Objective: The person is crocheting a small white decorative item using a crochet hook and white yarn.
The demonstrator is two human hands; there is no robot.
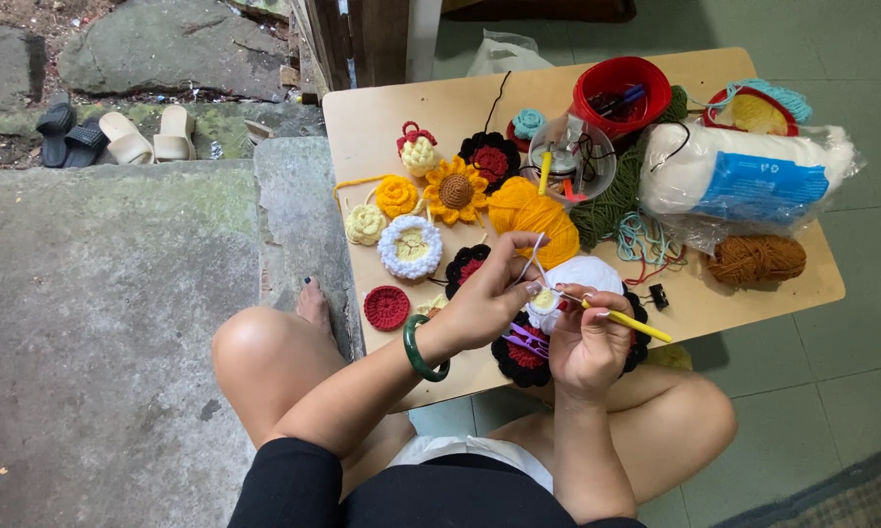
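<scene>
Above table edge [773, 293]: left hand [484, 303] pinches small white crochet piece [543, 305], white strand [530, 262] over fingers; right hand [587, 342] grips yellow hook [628, 323] (keep strand taut, stitches even).

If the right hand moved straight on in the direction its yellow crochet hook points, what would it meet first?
The right hand holds the yellow crochet hook, tip toward the small white-and-yellow crochet piece in the left hand; it probably meets that piece first.

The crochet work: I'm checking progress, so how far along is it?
Done: finished flowers lie on the table. In hand: left hand pinches a small white piece, right hand works a yellow hook. Left: yarn balls remain.
</scene>
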